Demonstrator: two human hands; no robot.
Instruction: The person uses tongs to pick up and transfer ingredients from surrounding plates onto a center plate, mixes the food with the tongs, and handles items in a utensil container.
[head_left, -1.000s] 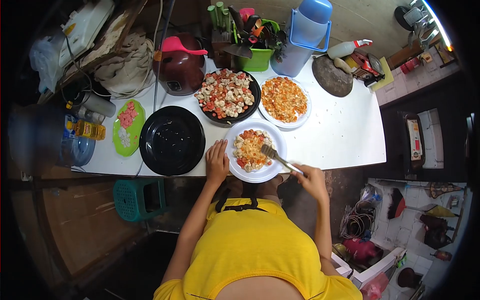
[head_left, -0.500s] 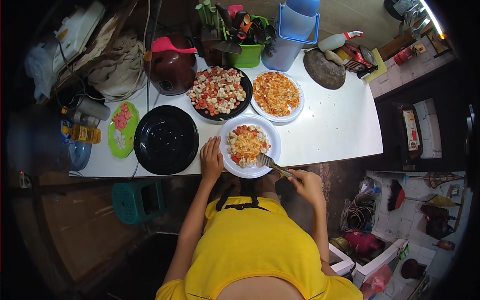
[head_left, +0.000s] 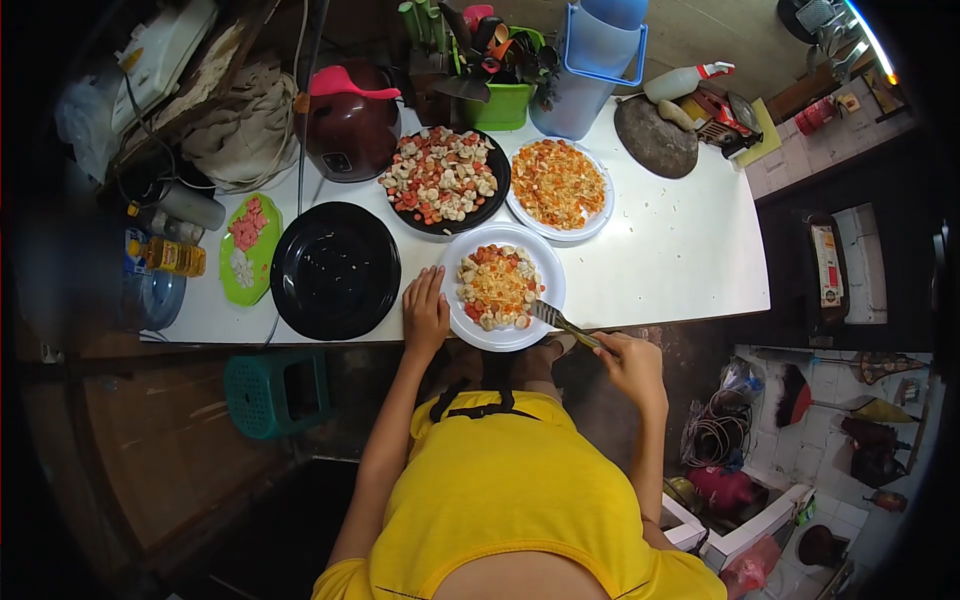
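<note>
A white plate (head_left: 550,262) stands at the table's near edge, bearing a mound of sliced sausage and pale round pieces with shredded orange-and-white food (head_left: 497,282) on top. My left hand (head_left: 427,308) lies against its left rim, fingers stretched out and holding nothing. My right hand (head_left: 632,365) is closed around the handle of metal tongs (head_left: 565,326). Their slotted tip is over the plate's right side, by the edge of the food. Behind are a dark plate of sausage and pale pieces (head_left: 440,175) and a white plate of shredded orange-and-white food (head_left: 558,185).
An unfilled black plate (head_left: 335,270) sits left of my left hand. Beyond it are a green plate (head_left: 262,270) with pink and white pieces and an oil bottle (head_left: 178,258). A rice cooker (head_left: 350,130), utensil basket (head_left: 497,110) and stone mortar (head_left: 655,140) line the back.
My right hand and the tongs have shifted slightly right, away from the middle of the food. The left hand stays at the plate's rim. The whole view has tilted a little.
</note>
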